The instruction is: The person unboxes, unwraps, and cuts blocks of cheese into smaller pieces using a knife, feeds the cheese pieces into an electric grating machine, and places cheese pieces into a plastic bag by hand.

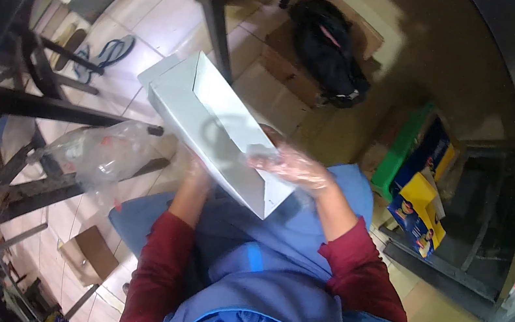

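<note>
A long white open box point(210, 125) is held tilted above my lap, its hollow inside facing up and right. My right hand point(293, 168), in a clear plastic glove, is at the box's right edge, with its fingers over the rim. Beneath the box's left side is my left hand point(196, 169), also gloved; its fingers are mostly hidden behind the box. Blue cloth point(259, 240) covers my lap below the box.
Clear plastic bags point(107, 156) hang at the left by dark metal bars point(67, 109). A cardboard box point(89, 255) lies at lower left. Slippers point(113, 52) sit at upper left, a black bag point(328, 52) at the top. Yellow-blue packaging point(418, 213) and a green container point(401, 151) are at right.
</note>
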`<state>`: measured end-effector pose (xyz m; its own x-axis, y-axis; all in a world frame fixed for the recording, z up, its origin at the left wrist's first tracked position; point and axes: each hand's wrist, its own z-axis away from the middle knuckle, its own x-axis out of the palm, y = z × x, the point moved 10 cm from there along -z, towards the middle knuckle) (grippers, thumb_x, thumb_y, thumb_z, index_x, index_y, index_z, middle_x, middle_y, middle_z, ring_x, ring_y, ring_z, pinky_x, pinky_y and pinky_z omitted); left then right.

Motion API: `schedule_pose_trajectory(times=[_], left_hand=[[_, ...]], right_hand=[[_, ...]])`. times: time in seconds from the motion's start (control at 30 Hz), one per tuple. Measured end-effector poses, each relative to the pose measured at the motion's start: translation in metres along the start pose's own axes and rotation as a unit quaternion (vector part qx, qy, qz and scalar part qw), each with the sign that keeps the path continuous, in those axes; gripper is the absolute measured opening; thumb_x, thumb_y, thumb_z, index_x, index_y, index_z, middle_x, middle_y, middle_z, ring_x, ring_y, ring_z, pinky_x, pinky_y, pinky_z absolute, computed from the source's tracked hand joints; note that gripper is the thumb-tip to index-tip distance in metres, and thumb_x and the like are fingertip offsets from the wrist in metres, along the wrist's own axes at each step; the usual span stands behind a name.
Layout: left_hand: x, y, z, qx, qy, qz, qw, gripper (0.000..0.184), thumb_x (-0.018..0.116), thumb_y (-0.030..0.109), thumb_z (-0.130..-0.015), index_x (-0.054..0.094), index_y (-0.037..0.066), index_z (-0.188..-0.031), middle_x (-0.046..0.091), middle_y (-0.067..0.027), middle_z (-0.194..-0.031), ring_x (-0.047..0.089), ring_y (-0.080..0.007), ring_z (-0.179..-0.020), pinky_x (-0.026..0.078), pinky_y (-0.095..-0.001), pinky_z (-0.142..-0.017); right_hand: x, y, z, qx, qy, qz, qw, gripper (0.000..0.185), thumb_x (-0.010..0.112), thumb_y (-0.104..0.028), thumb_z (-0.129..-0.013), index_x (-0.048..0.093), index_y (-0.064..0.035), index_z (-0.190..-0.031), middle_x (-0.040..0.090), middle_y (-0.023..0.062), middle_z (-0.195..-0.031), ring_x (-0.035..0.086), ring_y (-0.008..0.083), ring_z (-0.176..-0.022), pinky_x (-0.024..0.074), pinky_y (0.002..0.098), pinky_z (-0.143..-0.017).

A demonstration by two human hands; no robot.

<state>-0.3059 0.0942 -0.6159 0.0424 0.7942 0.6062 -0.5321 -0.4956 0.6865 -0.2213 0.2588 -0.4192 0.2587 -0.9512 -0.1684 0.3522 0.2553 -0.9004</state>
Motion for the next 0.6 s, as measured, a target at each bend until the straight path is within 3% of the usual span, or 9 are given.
schedule_pose_trajectory(times=[0.13, 0.17, 0.2, 0.23, 0.33, 0.5, 0.57, 0.6], left_hand=[[-0.006, 0.009, 0.002, -0.025, 0.020, -0.004, 0.999, 0.049, 0.044, 0.042, -0.102, 0.051, 0.006, -0.133, 0.059, -0.0128, -0.119, 0.062, -0.0236, -0.105, 0.058, -0.0399, -0.085], [-0.003, 0.024, 0.009, 0.053, 0.015, -0.186, 0.981, 0.045, 0.042, 0.039, -0.103, 0.052, 0.006, -0.131, 0.062, -0.0129, -0.115, 0.063, -0.0242, -0.102, 0.058, -0.0400, -0.084], [0.003, 0.029, 0.014, 0.055, 0.018, -0.185, 0.981, 0.045, 0.042, 0.039, -0.103, 0.052, 0.006, -0.131, 0.062, -0.0129, -0.115, 0.063, -0.0242, -0.102, 0.058, -0.0400, -0.084], [0.004, 0.031, 0.017, 0.036, 0.054, -0.093, 0.994, 0.044, 0.042, 0.039, -0.102, 0.053, 0.006, -0.130, 0.063, -0.0123, -0.113, 0.064, -0.0243, -0.101, 0.058, -0.0396, -0.083], [0.031, 0.050, 0.044, -0.007, 0.126, -0.016, 0.992, 0.043, 0.042, 0.040, -0.102, 0.054, 0.006, -0.125, 0.064, -0.0102, -0.110, 0.065, -0.0238, -0.097, 0.058, -0.0383, -0.081], [0.028, 0.042, 0.043, -0.008, 0.125, 0.122, 0.985, 0.037, 0.048, 0.040, -0.100, 0.057, 0.007, -0.116, 0.064, -0.0080, -0.100, 0.065, -0.0224, -0.091, 0.057, -0.0379, -0.079], [0.045, 0.060, 0.061, 0.000, 0.133, 0.059, 0.989, 0.036, 0.050, 0.040, -0.099, 0.057, 0.008, -0.116, 0.064, -0.0075, -0.098, 0.065, -0.0226, -0.090, 0.057, -0.0379, -0.078], [0.050, 0.070, 0.067, 0.007, 0.138, -0.004, 0.990, 0.036, 0.052, 0.040, -0.099, 0.057, 0.009, -0.116, 0.063, -0.0071, -0.097, 0.065, -0.0228, -0.088, 0.057, -0.0380, -0.077]], right_hand=[[0.012, -0.015, 0.018, -0.025, -0.092, -0.085, 0.992, 0.074, 0.077, -0.035, -0.084, 0.045, -0.0056, -0.144, 0.064, 0.0144, -0.121, 0.060, 0.0200, -0.107, 0.0476, 0.0349, -0.094], [0.016, -0.011, 0.019, -0.023, -0.084, -0.104, 0.991, 0.074, 0.078, -0.034, -0.083, 0.046, -0.0048, -0.142, 0.064, 0.0145, -0.120, 0.060, 0.0197, -0.107, 0.0476, 0.0350, -0.094], [0.018, -0.008, 0.019, -0.021, -0.074, -0.123, 0.989, 0.073, 0.079, -0.033, -0.082, 0.048, -0.0040, -0.141, 0.065, 0.0147, -0.119, 0.059, 0.0195, -0.108, 0.0475, 0.0352, -0.094], [0.017, 0.003, 0.016, 0.035, -0.079, -0.068, 0.994, 0.074, 0.080, -0.029, -0.080, 0.047, -0.0041, -0.142, 0.064, 0.0148, -0.121, 0.059, 0.0207, -0.110, 0.0472, 0.0340, -0.095], [0.011, 0.003, 0.014, 0.019, -0.030, 0.018, 0.999, 0.074, 0.080, -0.026, -0.079, 0.047, -0.0037, -0.141, 0.064, 0.0154, -0.122, 0.059, 0.0218, -0.113, 0.0473, 0.0344, -0.095], [0.011, 0.011, 0.021, 0.044, 0.011, -0.100, 0.994, 0.071, 0.079, -0.019, -0.078, 0.048, -0.0046, -0.141, 0.062, 0.0161, -0.126, 0.059, 0.0258, -0.115, 0.0452, 0.0368, -0.099], [0.005, 0.020, 0.012, -0.009, 0.024, 0.084, 0.996, 0.078, 0.080, -0.022, -0.077, 0.044, -0.0062, -0.145, 0.061, 0.0143, -0.127, 0.060, 0.0248, -0.112, 0.0469, 0.0371, -0.098], [0.004, 0.020, 0.011, -0.012, 0.023, 0.084, 0.996, 0.078, 0.080, -0.022, -0.077, 0.044, -0.0062, -0.145, 0.061, 0.0143, -0.127, 0.060, 0.0248, -0.112, 0.0469, 0.0371, -0.098]])
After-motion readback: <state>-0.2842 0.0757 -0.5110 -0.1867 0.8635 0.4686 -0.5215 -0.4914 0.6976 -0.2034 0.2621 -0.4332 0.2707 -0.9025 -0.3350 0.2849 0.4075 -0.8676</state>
